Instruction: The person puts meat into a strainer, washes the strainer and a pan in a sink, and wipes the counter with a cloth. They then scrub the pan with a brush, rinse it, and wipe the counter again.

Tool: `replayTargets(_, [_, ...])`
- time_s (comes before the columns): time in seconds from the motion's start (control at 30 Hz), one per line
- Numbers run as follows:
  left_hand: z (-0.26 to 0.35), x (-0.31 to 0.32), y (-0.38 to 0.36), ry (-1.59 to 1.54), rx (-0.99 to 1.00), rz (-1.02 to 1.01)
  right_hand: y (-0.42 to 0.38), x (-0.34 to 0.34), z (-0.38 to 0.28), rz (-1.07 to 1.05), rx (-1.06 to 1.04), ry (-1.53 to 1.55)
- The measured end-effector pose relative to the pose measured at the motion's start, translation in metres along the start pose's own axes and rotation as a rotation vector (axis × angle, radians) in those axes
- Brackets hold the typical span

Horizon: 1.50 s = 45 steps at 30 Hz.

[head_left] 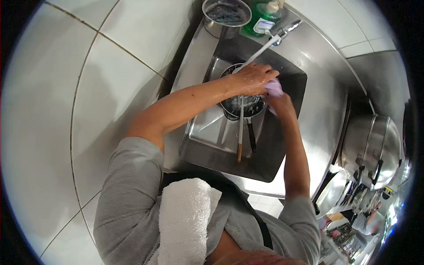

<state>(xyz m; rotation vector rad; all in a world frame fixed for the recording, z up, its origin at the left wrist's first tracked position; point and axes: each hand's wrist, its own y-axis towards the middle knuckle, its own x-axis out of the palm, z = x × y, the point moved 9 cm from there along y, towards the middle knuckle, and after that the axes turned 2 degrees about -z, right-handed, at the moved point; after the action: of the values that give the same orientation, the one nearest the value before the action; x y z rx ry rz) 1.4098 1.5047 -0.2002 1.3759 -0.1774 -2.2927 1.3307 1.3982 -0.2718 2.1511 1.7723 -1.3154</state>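
My left hand (254, 79) is over the sink, its wet fingers bent around one side of a lilac cloth (274, 87). My right hand (281, 105) grips the cloth from the lower right and is slightly blurred. Under my left hand and forearm, a dark frying pan (249, 107) with whitish suds lies in the sink (207, 152), partly hidden. Its black handle points toward me. Across the pan lies a long thin utensil (240, 137) with a wooden handle end; its head is hidden.
A chrome tap (282, 34) stands at the back; a pale straight spout or stream slants from it toward the pan. Behind the sink are a metal pot (216, 27) and a green soap bottle (265, 20). Large steel pots (373, 150) stand right. Another person (364, 223) is far right.
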Motion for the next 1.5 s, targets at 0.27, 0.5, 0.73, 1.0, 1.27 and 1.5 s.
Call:
replayTargets(0.27, [-0.157, -0.145, 0.037, 0.236, -0.507, 0.257, -0.126, -0.119, 0.084, 0.608, -0.097, -0.455])
replayTargets(0.5, [-0.258, -0.101, 0.041, 0.387, -0.750, -0.054, -0.109, 0.202, 0.193, -0.445, 0.056, -0.358])
replayTargets(0.73, [-0.160, -0.179, 0.020, -0.214, -0.754, 0.452, -0.100, 0.267, 0.206, -0.673, 0.525, 0.936])
replayTargets(1.0, [-0.130, -0.024, -0.053, -0.705, -0.776, 0.201, -0.145, 0.179, 0.095, -0.647, 0.550, 1.599])
replayTargets(1.27, [-0.121, 0.149, -0.096, 0.006, -0.834, -0.285, -0.213, 0.122, 0.053, -0.385, 0.576, 1.151])
replayTargets(1.5, [-0.158, 0.146, -0.094, -0.331, -1.106, 0.275, -0.225, 0.128, 0.035, -0.478, 0.543, 1.115])
